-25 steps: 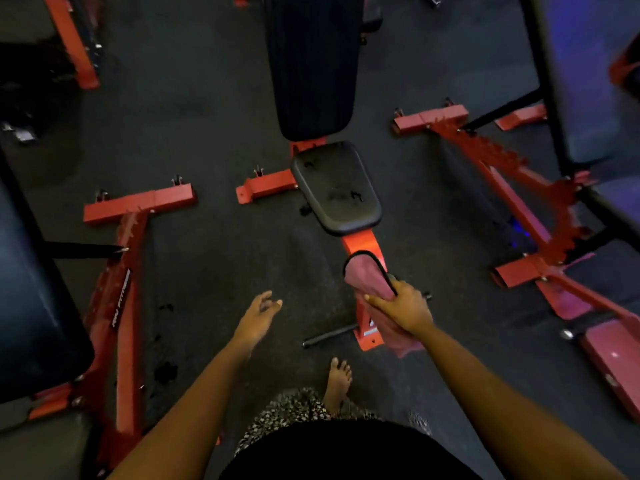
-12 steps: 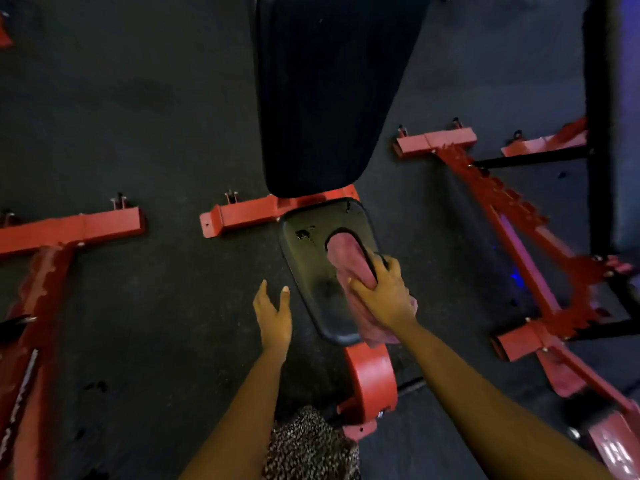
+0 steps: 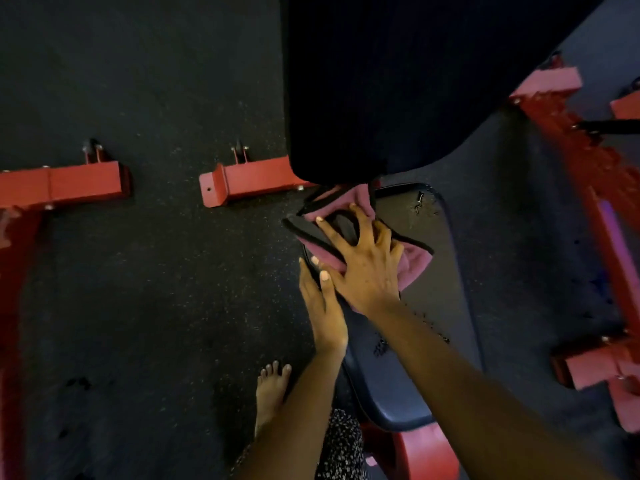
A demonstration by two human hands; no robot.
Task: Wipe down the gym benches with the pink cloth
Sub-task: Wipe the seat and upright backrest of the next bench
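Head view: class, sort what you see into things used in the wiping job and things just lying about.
In the job: pink cloth, right hand pressing it, left hand at the seat's edge, seat pad, backrest pad.

Just about: left red frame, right red frame, rubber floor.

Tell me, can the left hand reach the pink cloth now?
Probably yes: the left hand lies fingertips beside the pink cloth at the seat edge; the right hand covers only its middle.
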